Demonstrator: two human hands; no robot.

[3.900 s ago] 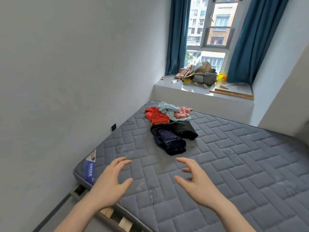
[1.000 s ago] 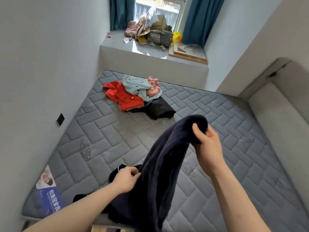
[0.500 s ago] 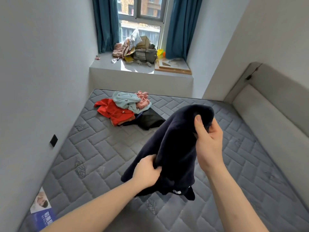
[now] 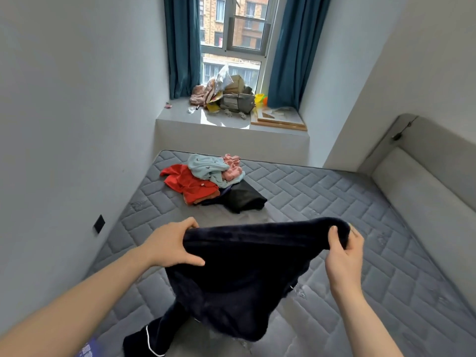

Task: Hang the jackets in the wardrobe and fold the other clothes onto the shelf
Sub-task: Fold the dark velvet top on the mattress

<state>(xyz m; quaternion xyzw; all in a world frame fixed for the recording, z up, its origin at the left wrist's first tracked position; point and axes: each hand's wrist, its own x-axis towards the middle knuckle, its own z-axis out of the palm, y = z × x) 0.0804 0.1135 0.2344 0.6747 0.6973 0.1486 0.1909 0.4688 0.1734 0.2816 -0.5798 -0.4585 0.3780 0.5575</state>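
From the head camera, both hands hold a dark navy garment [image 4: 239, 276] stretched between them above the near part of the grey quilted mattress [image 4: 334, 202]. The left hand [image 4: 170, 244] grips one end of its upper edge, thumb underneath and fingers curled over the top; the right hand [image 4: 343, 253] pinches the other end, the cloth bunched over its fingers. The fabric sags between them and hangs down — a part with thin white piping trails onto the mattress near its near left corner. It looks like fleece, though what kind of garment it is I cannot tell.

Toward the far left corner of the mattress lies a small heap: a red garment [image 4: 189, 182], a pale blue one [image 4: 208, 167] on top of it, a pink one [image 4: 233, 168] just beside that, and a black one [image 4: 243, 198] at the heap's near side. Beyond the mattress's far edge a window ledge [image 4: 180, 115] carries boxes and bags [image 4: 233, 99] between blue curtains [image 4: 181, 45].
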